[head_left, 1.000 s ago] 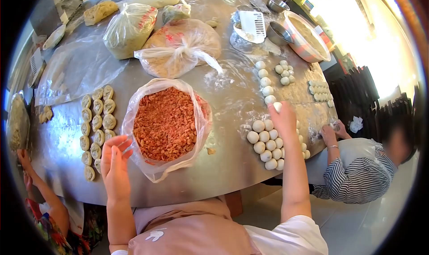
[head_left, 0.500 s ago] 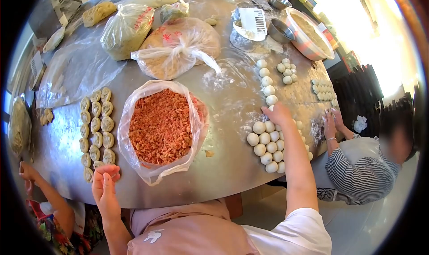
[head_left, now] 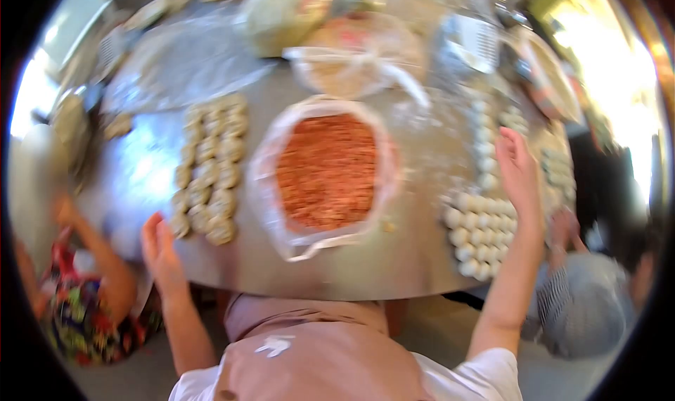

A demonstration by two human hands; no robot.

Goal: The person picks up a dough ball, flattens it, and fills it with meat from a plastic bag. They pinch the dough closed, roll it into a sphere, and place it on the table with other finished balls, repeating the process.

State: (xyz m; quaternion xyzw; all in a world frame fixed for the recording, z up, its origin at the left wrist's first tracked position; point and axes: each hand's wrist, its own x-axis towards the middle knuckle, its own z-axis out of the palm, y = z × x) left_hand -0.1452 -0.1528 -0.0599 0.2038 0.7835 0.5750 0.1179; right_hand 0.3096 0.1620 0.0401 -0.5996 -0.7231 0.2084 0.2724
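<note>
Loosely, the left hand point(head_left: 164, 257) spreads its grip near rows of coiled beige dough pieces point(head_left: 209, 165); the right hand point(head_left: 520, 169), fingers extended, blurs beside round white dough balls point(head_left: 486, 144). Between them, a translucent plastic bag point(head_left: 266, 190) of red crumbly filling point(head_left: 327, 172) sits on the grey metal bench point(head_left: 418, 225).

We have the open bag point(head_left: 266, 167) centre on the bench point(head_left: 418, 253), crumbly mix point(head_left: 327, 172) in it. Dough pieces point(head_left: 204, 174) sit left, dough balls point(head_left: 484, 236) right, tied bag point(head_left: 351, 62) behind, plastic sheet point(head_left: 186, 63) back left.
</note>
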